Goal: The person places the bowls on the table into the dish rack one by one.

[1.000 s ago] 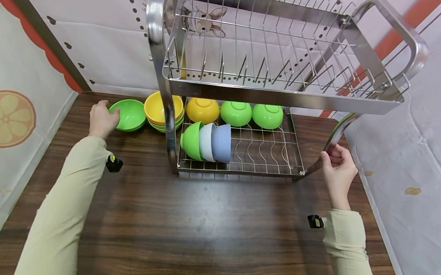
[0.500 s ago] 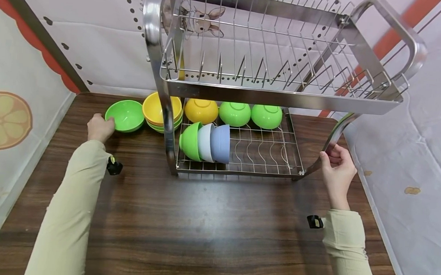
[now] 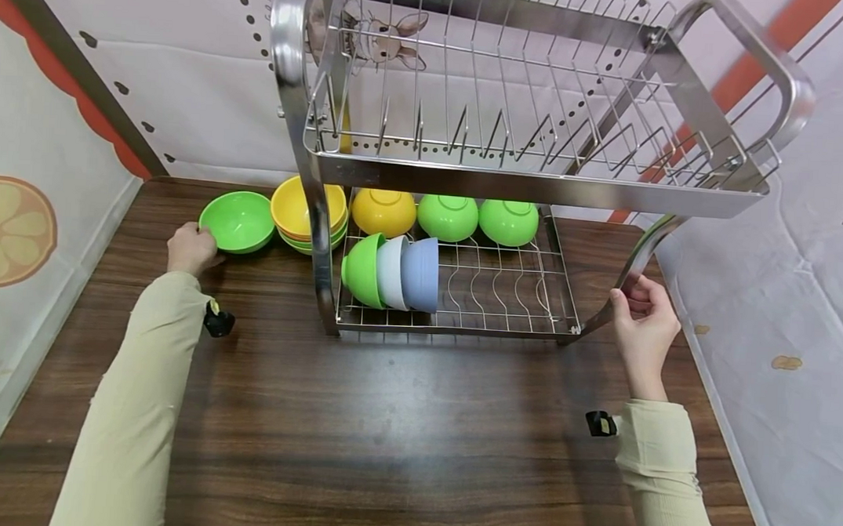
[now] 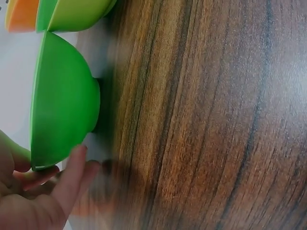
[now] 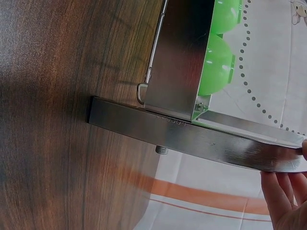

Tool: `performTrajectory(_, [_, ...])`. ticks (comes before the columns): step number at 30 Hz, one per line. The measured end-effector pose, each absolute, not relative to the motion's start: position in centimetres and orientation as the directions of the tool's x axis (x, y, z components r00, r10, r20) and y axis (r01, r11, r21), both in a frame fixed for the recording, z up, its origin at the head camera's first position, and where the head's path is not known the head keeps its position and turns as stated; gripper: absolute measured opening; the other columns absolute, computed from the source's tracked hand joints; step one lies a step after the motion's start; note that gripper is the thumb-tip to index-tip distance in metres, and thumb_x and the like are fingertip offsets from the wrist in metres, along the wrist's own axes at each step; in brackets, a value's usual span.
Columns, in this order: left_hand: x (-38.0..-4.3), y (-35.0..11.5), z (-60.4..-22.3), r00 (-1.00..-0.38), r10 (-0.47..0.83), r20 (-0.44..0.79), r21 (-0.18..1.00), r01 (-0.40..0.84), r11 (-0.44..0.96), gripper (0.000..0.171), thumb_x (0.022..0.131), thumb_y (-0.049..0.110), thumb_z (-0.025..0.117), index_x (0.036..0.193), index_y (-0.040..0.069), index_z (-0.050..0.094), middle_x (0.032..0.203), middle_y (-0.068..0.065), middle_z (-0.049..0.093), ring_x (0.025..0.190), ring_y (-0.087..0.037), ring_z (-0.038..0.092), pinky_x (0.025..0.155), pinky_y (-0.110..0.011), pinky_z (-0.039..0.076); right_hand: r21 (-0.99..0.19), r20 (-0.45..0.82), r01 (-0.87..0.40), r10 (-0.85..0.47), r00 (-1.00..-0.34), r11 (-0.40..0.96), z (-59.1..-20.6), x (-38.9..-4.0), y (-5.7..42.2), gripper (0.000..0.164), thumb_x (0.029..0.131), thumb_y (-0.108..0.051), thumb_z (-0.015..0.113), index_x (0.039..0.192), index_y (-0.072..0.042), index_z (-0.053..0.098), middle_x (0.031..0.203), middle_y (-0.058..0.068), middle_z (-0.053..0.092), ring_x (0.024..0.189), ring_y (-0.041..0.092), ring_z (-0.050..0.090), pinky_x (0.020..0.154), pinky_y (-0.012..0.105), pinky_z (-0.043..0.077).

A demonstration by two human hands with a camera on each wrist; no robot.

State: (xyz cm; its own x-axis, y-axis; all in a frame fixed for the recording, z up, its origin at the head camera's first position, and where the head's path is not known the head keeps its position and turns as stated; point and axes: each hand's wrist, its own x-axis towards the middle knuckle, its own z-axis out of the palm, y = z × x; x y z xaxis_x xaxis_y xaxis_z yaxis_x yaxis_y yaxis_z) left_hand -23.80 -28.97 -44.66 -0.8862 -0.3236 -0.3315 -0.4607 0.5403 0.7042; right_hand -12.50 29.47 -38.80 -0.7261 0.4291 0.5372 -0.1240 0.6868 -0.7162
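Note:
At the far left of the head view, my left hand [image 3: 192,250] pinches the near-left rim of a green bowl [image 3: 237,222] that stands upright on the table. In the left wrist view the thumb lies at the rim and the fingers are under the bowl's side [image 4: 64,103]. A stack of bowls, a yellow bowl [image 3: 297,210] on top and green below, stands just right of it. On the other side, my right hand [image 3: 648,328] grips the curved side leg [image 5: 216,143] of a two-tier metal dish rack [image 3: 538,183], thumb on one side and fingers on the other.
On the rack's lower tier, a yellow bowl [image 3: 384,213] and two green bowls [image 3: 448,218] lie upside down at the back. In front, a green bowl [image 3: 365,270], a pale bowl [image 3: 390,273] and a blue bowl [image 3: 421,275] stand on edge. Patterned cloth [image 3: 209,105] borders the table.
My left hand has come down and drawn its fingers in at the green bowl's rim, where they were spread at its far-left edge. The right hand keeps its hold on the rack.

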Motion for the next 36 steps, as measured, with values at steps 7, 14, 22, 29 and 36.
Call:
performTrajectory(7, [-23.8,-28.8,-44.5,-0.857,-0.339,-0.388,0.774,-0.503,0.385,0.053,0.095,0.020,0.015,0.141,-0.006,0.014,0.141,-0.033,0.012,0.048,0.002,0.049,0.065,-0.021,0.052,-0.719,0.531,-0.117,0.432,-0.729,0.685,-38.8,-12.5,29.3,0.030,0.077,-0.001,0.067,0.107,0.005,0.062,0.078,-0.017,0.048,0.066,-0.013,0.046,0.063,0.006,0.037])
performTrajectory(14, [-23.8,-28.9,-44.4,-0.855,-0.352,-0.380,0.786,-0.499,0.365,0.052,0.095,0.017,0.017,0.142,-0.005,0.014,0.142,-0.030,0.013,0.049,0.004,0.048,0.066,-0.020,0.052,-0.717,0.527,-0.108,0.434,-0.730,0.689,-38.8,-12.5,29.3,0.030,0.078,0.000,0.067,0.106,0.006,0.062,0.077,-0.019,0.047,0.066,-0.014,0.045,0.062,0.006,0.037])
performTrajectory(22, [-22.9,-29.9,-43.6,-0.916,-0.327,-0.233,0.731,-0.387,0.562,0.051,0.094,0.018,0.018,0.134,-0.008,0.033,0.131,-0.035,0.034,0.072,-0.023,0.061,0.070,-0.037,0.053,-0.713,0.532,-0.115,0.426,-0.732,0.692,-39.0,-12.6,29.6,0.030,0.077,-0.001,0.067,0.106,0.006,0.062,0.076,-0.023,0.047,0.066,-0.014,0.045,0.062,0.006,0.037])
performTrajectory(29, [-20.6,-30.5,-42.4,-0.970,-0.211,-0.121,0.655,-0.238,0.717,0.051,0.094,0.023,0.020,0.127,-0.008,0.044,0.105,-0.030,0.054,0.061,-0.024,0.061,0.057,-0.028,0.046,-0.713,0.523,-0.104,0.428,-0.737,0.694,-38.9,-12.5,29.6,0.030,0.078,-0.001,0.067,0.106,0.006,0.062,0.076,-0.021,0.047,0.065,-0.013,0.046,0.061,0.005,0.038])
performTrajectory(36, [-19.2,-31.5,-40.7,-0.991,-0.099,-0.093,0.589,-0.135,0.797,0.054,0.094,0.028,0.019,0.131,-0.005,0.042,0.113,-0.031,0.050,0.093,-0.040,0.048,0.072,-0.049,0.038,-0.720,0.511,-0.094,0.434,-0.742,0.687,-38.8,-12.4,29.5,0.030,0.078,-0.002,0.068,0.106,0.005,0.062,0.075,-0.020,0.047,0.065,-0.014,0.046,0.059,0.003,0.038])
